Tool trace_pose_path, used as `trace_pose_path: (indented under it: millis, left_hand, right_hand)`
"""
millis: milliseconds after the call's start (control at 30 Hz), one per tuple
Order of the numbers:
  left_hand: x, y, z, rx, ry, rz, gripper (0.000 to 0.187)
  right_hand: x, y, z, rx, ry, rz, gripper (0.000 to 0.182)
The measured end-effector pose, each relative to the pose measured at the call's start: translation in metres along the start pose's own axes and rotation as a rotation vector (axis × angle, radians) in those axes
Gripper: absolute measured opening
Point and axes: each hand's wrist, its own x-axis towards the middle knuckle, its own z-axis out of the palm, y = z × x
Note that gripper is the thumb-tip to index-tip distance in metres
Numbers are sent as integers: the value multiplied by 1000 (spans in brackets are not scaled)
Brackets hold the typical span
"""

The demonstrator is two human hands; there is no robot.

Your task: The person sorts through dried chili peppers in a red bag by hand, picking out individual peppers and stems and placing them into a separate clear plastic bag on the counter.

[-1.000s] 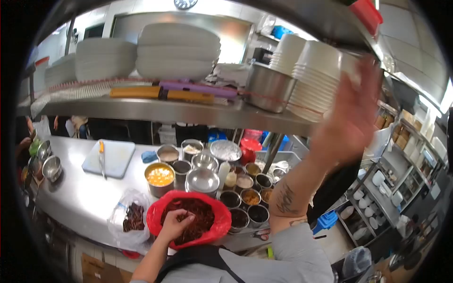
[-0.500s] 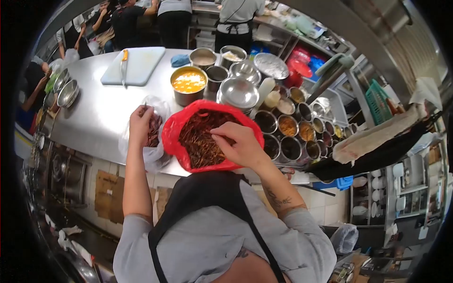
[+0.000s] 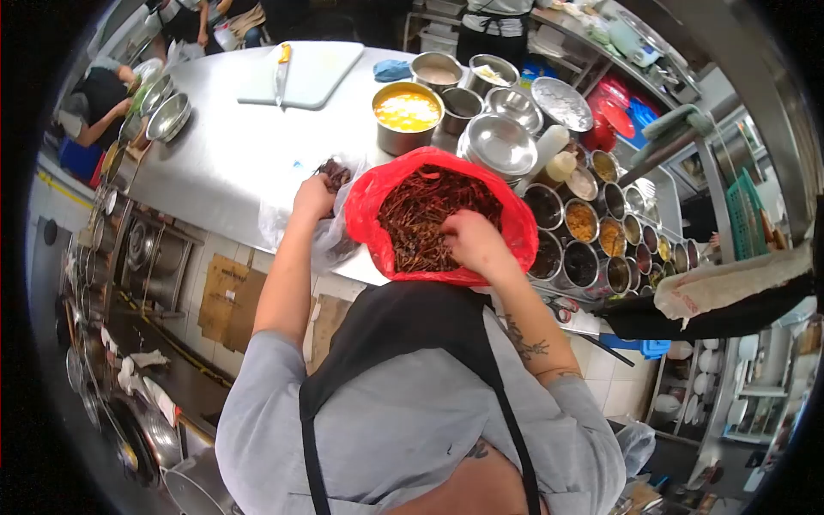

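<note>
A red plastic bag (image 3: 508, 199), its rim folded open, stands at the counter's front edge, full of thin dark-brown dried pieces (image 3: 421, 215) that look like dried chilies. My right hand (image 3: 477, 244) is inside it at the right, fingers curled down into the pieces; the tips are partly hidden. To the left sits a clear plastic bag (image 3: 287, 215) with dark reddish dried pieces (image 3: 336, 174) in its mouth. My left hand (image 3: 315, 197) is at that bag, fingers bent round some of these pieces.
Behind the red bag stand a pot of yellow liquid (image 3: 407, 113) and stacked steel bowls (image 3: 499, 144). Several small tins of ingredients (image 3: 581, 221) fill the right side. A knife (image 3: 281, 75) lies on a white cutting board (image 3: 322, 73). Other people stand across the counter.
The view has shifted, so the counter sits farther right and higher. My right hand has lowered into the pieces in the red bag. My left hand stays at the clear bag.
</note>
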Motion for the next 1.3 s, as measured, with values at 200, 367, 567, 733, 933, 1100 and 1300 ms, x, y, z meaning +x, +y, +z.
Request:
trace_pose_path:
  millis: [200, 367, 567, 733, 933, 1100, 1300]
  left_hand:
    - [1, -2, -5, -63, -67, 74, 56]
    - [-36, 62, -52, -286, 247, 192, 35]
    - [-99, 144, -93, -716, 190, 304, 14]
    - [-119, 167, -65, -629, -86, 454, 13]
    - [-102, 174, 7, -1087, -183, 183, 26]
    - [-102, 173, 50, -1337, -245, 51, 14]
    - [-95, 164, 51, -1660, -586, -149, 19]
  right_hand:
    - [9, 16, -27, 85, 25, 52, 16]
    - [41, 35, -26, 59, 270, 104, 17]
    - [86, 68, 16, -112, 161, 182, 31]
    - [93, 65, 11, 168, 287, 10, 31]
    - [58, 13, -15, 560, 229, 67, 24]
    - [27, -8, 2, 648, 227, -9, 23]
    - [19, 4, 6, 637, 202, 69, 10]
